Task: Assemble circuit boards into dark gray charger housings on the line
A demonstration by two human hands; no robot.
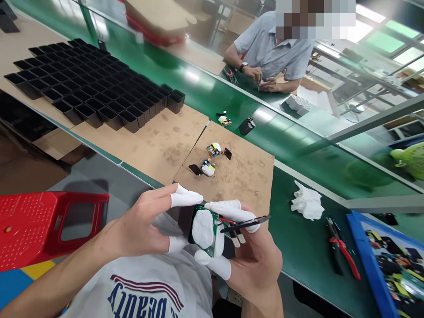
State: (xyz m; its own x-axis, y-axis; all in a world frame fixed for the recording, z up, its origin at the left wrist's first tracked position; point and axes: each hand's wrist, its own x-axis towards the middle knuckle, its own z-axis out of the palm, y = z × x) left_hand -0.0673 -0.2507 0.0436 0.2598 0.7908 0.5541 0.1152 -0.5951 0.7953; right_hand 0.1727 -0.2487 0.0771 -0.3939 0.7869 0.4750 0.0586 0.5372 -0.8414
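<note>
My left hand (150,221), with white finger cots, grips a black plastic case (185,219) on its side, the case's mouth facing right. A green circuit board (213,251) with a white lump of putty (203,229) on it sits at that mouth, partly inside. My right hand (247,247), also in finger cots, pinches the board between thumb and fingers. Joined to the board by red and black wires, a black end plate (245,224) with metal prongs lies against the right fingers. How far the board is inside the case is hard to tell.
Rows of black cases (92,84) stand at left on cardboard (155,141). Several board assemblies (208,168) lie ahead. Rightward are a crumpled white cloth (307,201), red-handled pliers (342,251) and a blue bin (367,265) of parts. A co-worker (271,53) sits opposite; a red stool (49,225) is left.
</note>
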